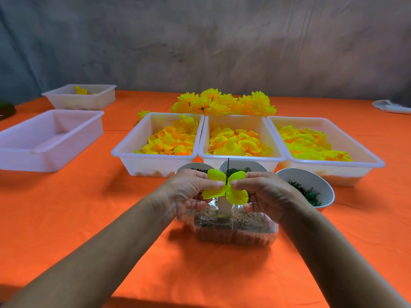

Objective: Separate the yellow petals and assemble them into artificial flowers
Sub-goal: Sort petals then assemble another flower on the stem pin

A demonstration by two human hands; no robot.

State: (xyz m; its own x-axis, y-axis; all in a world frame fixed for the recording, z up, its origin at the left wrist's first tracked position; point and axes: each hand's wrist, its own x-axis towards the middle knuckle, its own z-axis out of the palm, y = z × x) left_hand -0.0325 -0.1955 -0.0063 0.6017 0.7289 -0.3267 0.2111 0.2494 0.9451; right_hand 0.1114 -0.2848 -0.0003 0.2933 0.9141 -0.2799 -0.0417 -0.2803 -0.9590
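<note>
A yellow four-lobed petal layer (pixel 236 194) sits threaded on a thin dark stem (pixel 228 165) that stands upright in a clear plastic holder (pixel 235 232) filled with brown grit. My left hand (pixel 189 192) pinches the petal layer's left side and my right hand (pixel 269 192) pinches its right side, thumbs near the stem. Behind them, three white trays (pixel 124 152) (pixel 241 157) (pixel 364 156) hold loose yellow-orange petals. A heap of finished yellow flowers (pixel 224 103) lies beyond the trays.
Three white bowls stand just behind my hands; the right one (pixel 324 185) holds dark green parts, the other two (pixel 191 166) (pixel 255 165) are partly hidden. An empty white tray (pixel 44 141) and another tray (pixel 82 96) with a few petals sit at the left on the orange tablecloth (pixel 89 207).
</note>
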